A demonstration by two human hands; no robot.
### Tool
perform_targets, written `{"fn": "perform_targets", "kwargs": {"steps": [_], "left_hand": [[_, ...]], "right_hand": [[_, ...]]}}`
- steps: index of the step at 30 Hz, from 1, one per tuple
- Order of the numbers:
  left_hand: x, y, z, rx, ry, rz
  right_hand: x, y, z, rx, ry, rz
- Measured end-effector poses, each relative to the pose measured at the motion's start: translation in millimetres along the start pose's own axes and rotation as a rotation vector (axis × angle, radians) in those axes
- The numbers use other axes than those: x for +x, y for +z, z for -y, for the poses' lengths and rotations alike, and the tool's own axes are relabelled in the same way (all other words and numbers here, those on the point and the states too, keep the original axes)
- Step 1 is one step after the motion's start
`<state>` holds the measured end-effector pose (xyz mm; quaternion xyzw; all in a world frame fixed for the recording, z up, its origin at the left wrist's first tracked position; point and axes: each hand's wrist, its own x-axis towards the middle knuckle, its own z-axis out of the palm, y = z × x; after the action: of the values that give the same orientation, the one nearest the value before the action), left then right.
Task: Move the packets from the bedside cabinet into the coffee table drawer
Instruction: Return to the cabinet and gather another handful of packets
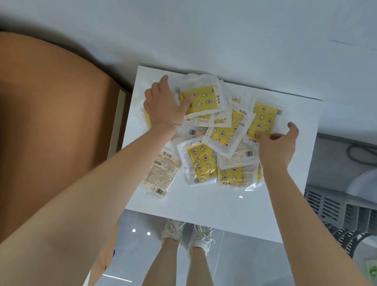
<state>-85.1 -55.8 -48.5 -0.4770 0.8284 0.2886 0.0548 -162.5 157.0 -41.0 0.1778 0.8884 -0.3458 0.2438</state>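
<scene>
Resting open-fingered on heaped packets [209,131], 2 hands: left hand [164,103], right hand [278,141], nothing gripped

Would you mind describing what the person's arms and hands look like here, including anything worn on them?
Both arms are bare from as far up as the picture shows down to the hands: no sleeves, no gloves. The left hand has a thin bracelet at its wrist. The right hand shows no bracelet or watch. No rings can be made out on either hand.

A white bedside cabinet [209,207] top carries a loose, overlapping heap of yellow-patterned packets [224,134].
</scene>
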Motion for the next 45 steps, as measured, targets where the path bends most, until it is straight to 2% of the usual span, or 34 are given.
{"fn": "perform_targets", "kwargs": {"steps": [4, 7, 15, 18, 20, 24, 28, 32, 37, 45], "left_hand": [[-1.3, -3.5, 1.7, -0.127, -0.035, -0.018], [-5.6, -7.7, 7.4, -0.117, -0.031, 0.02], [-15.8, -10.5, 20.6, -0.308, 0.05, -0.016], [-23.2, -14.0, 18.2, -0.411, 0.064, 0.034], [-27.6, -16.8, 18.7, -0.406, 0.053, 0.029], [-35.0, -25.9, 28.0, -0.519, -0.098, 0.0], [-44.3, -35.8, 39.9, -0.583, -0.189, 0.026], [-53.5, -39.9, 51.4, -0.593, -0.239, 0.041], [-57.2, -39.4, 59.0, -0.559, -0.166, 0.083], [-58.5, -40.3, 65.7, -0.506, -0.101, 0.05]], "right_hand": [[3.8, -4.7, -1.9, 0.003, 0.025, 0.032], [8.4, -11.7, -3.5, -0.05, 0.073, 0.025], [8.5, -19.1, -0.4, -0.085, -0.022, 0.128], [4.6, -25.9, -2.5, 0.022, -0.047, 0.122], [-0.2, -31.7, -5.2, 0.112, -0.047, 0.043], [-11.3, -44.4, -9.5, 0.39, 0.057, -0.057], [-26.5, -42.3, -9.0, 0.602, 0.142, 0.056], [-43.0, -19.1, -3.9, 0.487, 0.108, 0.233], [-52.6, 2.5, 11.4, 0.293, -0.002, 0.19], [-52.0, 13.4, 22.5, 0.234, -0.047, 0.117]]}}
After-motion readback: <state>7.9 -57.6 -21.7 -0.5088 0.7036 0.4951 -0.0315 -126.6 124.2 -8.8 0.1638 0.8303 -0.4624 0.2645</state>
